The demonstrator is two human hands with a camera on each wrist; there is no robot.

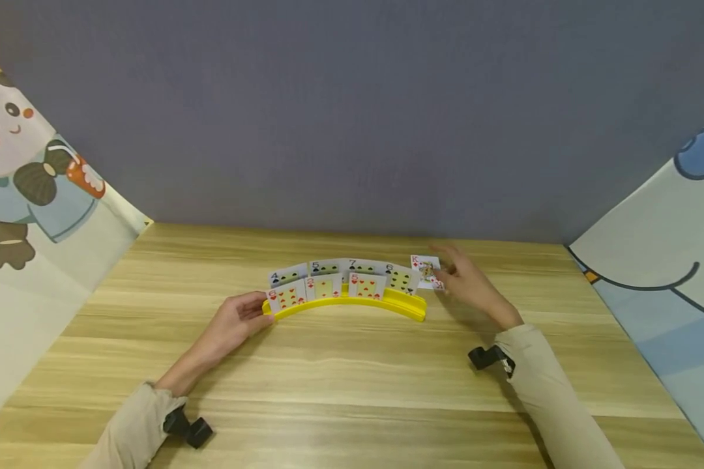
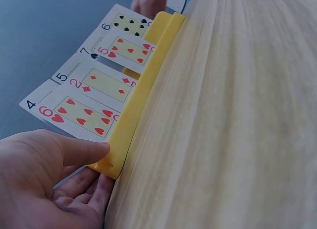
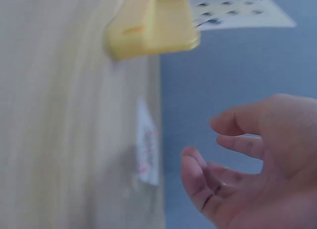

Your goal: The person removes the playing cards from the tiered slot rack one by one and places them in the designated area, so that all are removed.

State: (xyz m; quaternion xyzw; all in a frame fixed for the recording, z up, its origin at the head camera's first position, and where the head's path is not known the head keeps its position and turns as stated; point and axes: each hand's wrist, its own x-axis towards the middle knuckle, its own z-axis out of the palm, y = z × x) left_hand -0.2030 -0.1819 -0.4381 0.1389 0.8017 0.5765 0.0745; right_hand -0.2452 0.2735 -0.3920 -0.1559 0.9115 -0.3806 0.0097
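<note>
A curved yellow card holder (image 1: 407, 307) stands on the table. Its front row carries the six of hearts (image 1: 287, 298), two of diamonds (image 1: 324, 287) and five of hearts (image 1: 367, 285); behind them stand black cards, with the six of spades (image 1: 401, 279) at the right. My left hand (image 1: 227, 331) pinches the holder's left end, thumb (image 2: 86, 152) in front and fingers beneath. Face up beyond the right end lies a king of diamonds (image 1: 424, 267). Over its right edge hovers my right hand (image 1: 474, 286), fingers loosely bent and apart from the card in the right wrist view.
A grey upright panel (image 1: 352, 117) borders the back of the wooden table (image 1: 340, 378). Cartoon-printed panels flank it at the left (image 1: 47, 195) and right (image 1: 651, 260). Black wrist cameras sit on both sleeves.
</note>
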